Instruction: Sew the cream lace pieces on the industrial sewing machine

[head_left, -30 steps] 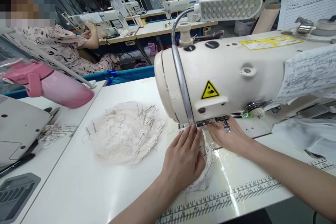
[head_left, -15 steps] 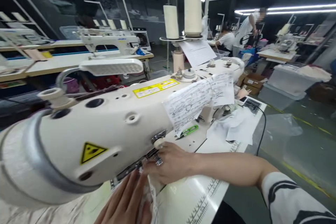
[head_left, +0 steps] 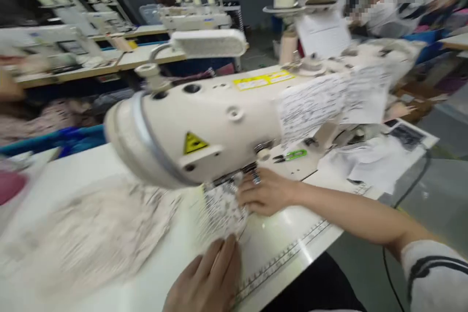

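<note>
A small piece of patterned fabric (head_left: 222,207) lies on the sewing table, its far end under the head of a white sewing machine (head_left: 223,131). My left hand (head_left: 210,275) is at the near edge of this fabric, fingers drawn together on it. Close to the needle area, my right hand (head_left: 265,192) curls its fingers over the fabric's right side. The needle and presser foot are mostly hidden behind the machine head and my right fingers. Motion blur softens the whole view.
Pale bunched fabric (head_left: 109,234) lies on the table at left. Green thread snips (head_left: 294,155) rest on the machine bed, with white cloth scraps (head_left: 365,161) farther right. Written paper sheets (head_left: 314,107) hang on the machine arm. Other machines and people are behind.
The view has swung left and downward, so the machine appears farther right and higher. My left hand has drawn back from the needle area toward me, and more patterned fabric shows between my hands.
</note>
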The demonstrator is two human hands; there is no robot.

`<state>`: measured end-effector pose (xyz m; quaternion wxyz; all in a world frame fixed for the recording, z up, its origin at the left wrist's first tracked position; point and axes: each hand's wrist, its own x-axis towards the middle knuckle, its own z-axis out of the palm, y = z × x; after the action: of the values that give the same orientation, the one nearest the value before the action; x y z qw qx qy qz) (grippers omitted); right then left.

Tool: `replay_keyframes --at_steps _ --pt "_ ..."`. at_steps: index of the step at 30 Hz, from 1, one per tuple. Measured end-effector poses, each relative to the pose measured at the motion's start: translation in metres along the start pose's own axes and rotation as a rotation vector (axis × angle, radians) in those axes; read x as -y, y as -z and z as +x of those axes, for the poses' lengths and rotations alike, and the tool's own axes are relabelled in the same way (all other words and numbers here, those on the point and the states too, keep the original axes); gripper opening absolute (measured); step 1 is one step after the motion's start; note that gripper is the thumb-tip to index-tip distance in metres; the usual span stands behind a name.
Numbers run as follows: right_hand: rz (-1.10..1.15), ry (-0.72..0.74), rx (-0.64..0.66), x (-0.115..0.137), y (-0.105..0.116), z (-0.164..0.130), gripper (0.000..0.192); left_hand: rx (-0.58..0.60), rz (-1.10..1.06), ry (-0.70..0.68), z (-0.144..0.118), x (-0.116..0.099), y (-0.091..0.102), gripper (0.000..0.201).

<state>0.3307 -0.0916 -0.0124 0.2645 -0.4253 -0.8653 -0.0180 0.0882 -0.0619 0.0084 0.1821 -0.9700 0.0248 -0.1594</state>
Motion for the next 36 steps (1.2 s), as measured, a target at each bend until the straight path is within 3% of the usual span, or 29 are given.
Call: replay_keyframes --at_steps 4,7,10,13,15,19,23,26,30,36 --pt "0.078 -0.07 0.006 0.003 0.003 -0.002 0.023 0.064 -0.292 0.509 0.01 0.008 0.021 0.02" --pt "0.1 -0.073 -0.007 0.004 0.004 -0.002 0.024 0.14 -0.452 0.683 0.017 0.019 0.029 0.018" --pt "0.119 -0.043 -0.044 0.006 0.002 -0.001 0.016 0.211 -0.534 0.635 0.024 0.029 0.027 0.016" --pt "0.153 -0.011 -0.061 0.007 0.002 -0.001 0.008 0.226 -0.497 0.452 0.029 0.03 0.012 0.023" --pt "0.155 0.004 -0.059 0.007 0.002 -0.002 0.008 0.139 -0.358 0.351 0.03 0.026 -0.001 0.005" --pt "0.096 -0.007 0.008 0.007 0.0 -0.005 0.01 -0.092 -0.103 0.253 0.025 0.015 -0.02 0.017" --pt "0.005 -0.037 0.101 0.009 -0.001 -0.005 0.022 -0.136 -0.09 0.261 0.021 0.012 -0.022 0.014" --pt "-0.017 0.011 0.075 0.009 0.001 -0.005 0.014 -0.138 -0.089 0.285 0.021 0.013 -0.019 0.017" --pt "0.065 0.071 0.011 0.006 0.001 -0.007 0.016 -0.155 -0.052 0.31 0.022 0.015 -0.018 0.017" --pt "0.111 -0.015 0.066 0.003 -0.004 -0.011 0.019 -0.101 -0.224 0.315 0.018 0.015 -0.027 0.022"
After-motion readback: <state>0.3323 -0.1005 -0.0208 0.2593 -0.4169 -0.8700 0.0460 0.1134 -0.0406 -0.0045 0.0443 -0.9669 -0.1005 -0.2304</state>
